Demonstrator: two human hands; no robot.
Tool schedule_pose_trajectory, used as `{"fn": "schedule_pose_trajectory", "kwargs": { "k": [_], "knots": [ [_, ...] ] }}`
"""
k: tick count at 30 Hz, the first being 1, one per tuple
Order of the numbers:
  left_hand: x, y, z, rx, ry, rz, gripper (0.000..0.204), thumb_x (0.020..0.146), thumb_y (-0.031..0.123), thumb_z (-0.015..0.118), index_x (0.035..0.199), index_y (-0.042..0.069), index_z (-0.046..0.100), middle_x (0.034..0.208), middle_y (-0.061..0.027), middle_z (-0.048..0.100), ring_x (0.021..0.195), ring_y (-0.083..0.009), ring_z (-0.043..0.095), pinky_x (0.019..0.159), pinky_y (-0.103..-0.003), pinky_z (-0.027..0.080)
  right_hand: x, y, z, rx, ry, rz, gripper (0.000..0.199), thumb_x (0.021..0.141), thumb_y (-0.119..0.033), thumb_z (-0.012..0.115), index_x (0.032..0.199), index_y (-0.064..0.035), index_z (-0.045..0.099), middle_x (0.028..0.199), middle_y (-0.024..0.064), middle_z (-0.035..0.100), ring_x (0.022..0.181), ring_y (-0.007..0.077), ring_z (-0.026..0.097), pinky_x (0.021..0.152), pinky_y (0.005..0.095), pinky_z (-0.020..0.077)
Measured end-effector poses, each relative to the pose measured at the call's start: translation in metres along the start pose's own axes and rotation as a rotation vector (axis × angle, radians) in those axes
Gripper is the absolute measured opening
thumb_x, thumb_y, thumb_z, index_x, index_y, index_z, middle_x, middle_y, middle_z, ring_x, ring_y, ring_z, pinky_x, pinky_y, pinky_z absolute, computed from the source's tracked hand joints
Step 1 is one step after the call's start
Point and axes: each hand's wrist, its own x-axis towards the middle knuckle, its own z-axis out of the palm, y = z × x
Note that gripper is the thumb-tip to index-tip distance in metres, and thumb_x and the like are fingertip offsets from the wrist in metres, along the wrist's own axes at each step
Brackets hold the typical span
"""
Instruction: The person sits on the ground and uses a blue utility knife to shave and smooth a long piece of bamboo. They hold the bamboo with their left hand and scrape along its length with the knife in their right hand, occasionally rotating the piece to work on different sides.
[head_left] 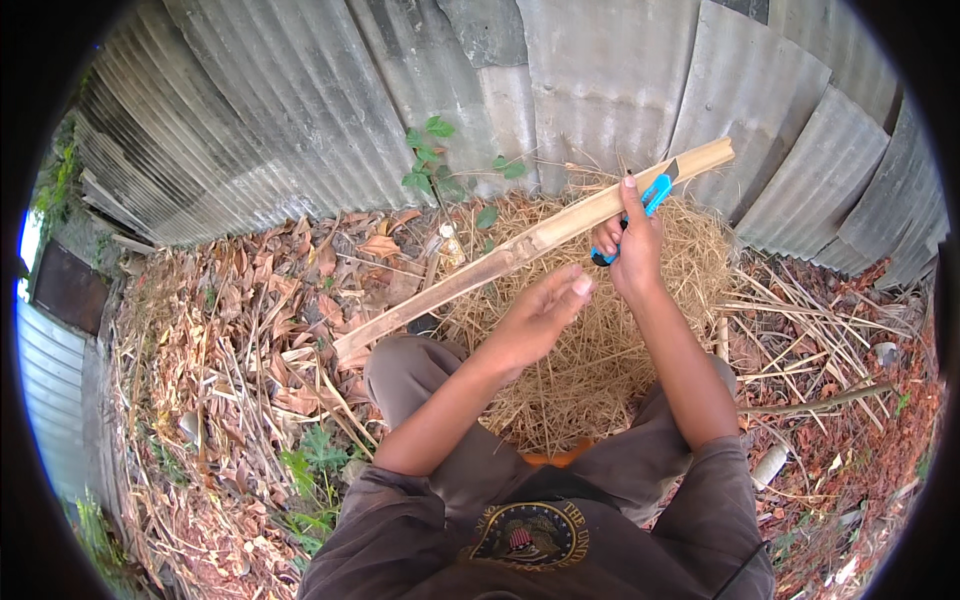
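My right hand is closed around a blue utility knife, its dark blade pointing up and to the right. The blade end overlaps a long split bamboo strip, and my right thumb lies in front of the strip. I cannot tell whether this hand also grips the strip. The bamboo slants from beside my left knee up to the far right. My left hand is just below the strip, apart from it, with its fingers loosely bent, thumb near the index finger, and nothing visible in it.
A heap of dry straw-like shavings lies between my knees. Brown fallen leaves cover the ground at left, and thin sticks lie at right. Corrugated metal sheets form a wall ahead, with a small green plant against it.
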Motion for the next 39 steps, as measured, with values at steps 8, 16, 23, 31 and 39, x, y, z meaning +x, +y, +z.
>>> {"fn": "schedule_pose_trajectory", "kwargs": {
  "k": [8,16,23,31,39],
  "knots": [
    [-0.12,0.047,-0.023,0.955,0.517,0.691,0.043,0.078,0.006,0.074,0.117,-0.001,0.057,0.099,-0.0157,0.068,0.09,-0.0284,0.068,0.081,-0.036,0.051,0.004,-0.023,-0.015,0.017,-0.062,0.009,0.035,0.096,-0.035,0.056,0.073,-0.012,0.043,0.049,-0.0034,0.033,0.039,0.0085,0.034,0.039,0.0238,0.0282],
    [-0.1,0.044,-0.081,1.147,-0.138,-0.121,0.05,0.093,0.036,0.059,0.124,-0.003,0.051,0.085,-0.0123,0.065,0.072,-0.0249,0.065,0.068,-0.036,0.052,0.002,-0.032,-0.022,0.086,-0.191,0.086,0.036,0.096,-0.038,0.055,0.073,-0.012,0.042,0.048,-0.0038,0.032,0.037,0.0084,0.033,0.038,0.0238,0.0284],
    [-0.103,0.007,-0.042,0.028,-0.423,-0.284,0.047,0.1,0.036,0.044,0.126,-0.004,0.046,0.068,-0.0021,0.052,0.049,-0.0075,0.049,0.044,-0.022,0.043,-0.004,-0.045,-0.036,0.065,-0.229,0.095,0.042,0.096,-0.044,0.052,0.072,-0.0099,0.046,0.045,-0.0044,0.03,0.036,0.0075,0.033,0.038,0.0241,0.0293],
    [-0.086,0.004,0.0,-0.237,-0.226,-0.342,0.045,0.1,0.041,0.043,0.114,-0.001,0.051,0.059,0.0052,0.034,0.043,-0.0018,0.029,0.04,-0.019,0.026,-0.008,-0.047,-0.036,-0.327,-0.177,0.101,0.046,0.094,-0.051,0.051,0.084,-0.0065,0.056,0.046,-0.0052,0.031,0.037,0.0065,0.03,0.038,0.0228,0.0268],
    [-0.083,-0.013,-0.009,0.523,0.223,0.082,0.033,0.101,0.034,0.046,0.106,0.003,0.056,0.066,0.0057,0.041,0.056,-0.0019,0.034,0.049,-0.019,0.03,-0.053,-0.04,-0.024,-1.506,-0.388,-0.422,0.079,0.076,-0.081,0.045,0.068,-0.0061,0.067,0.048,0.0083,0.053,0.048,0.0264,0.058,0.048,0.0386,0.0451]
  ]
}}
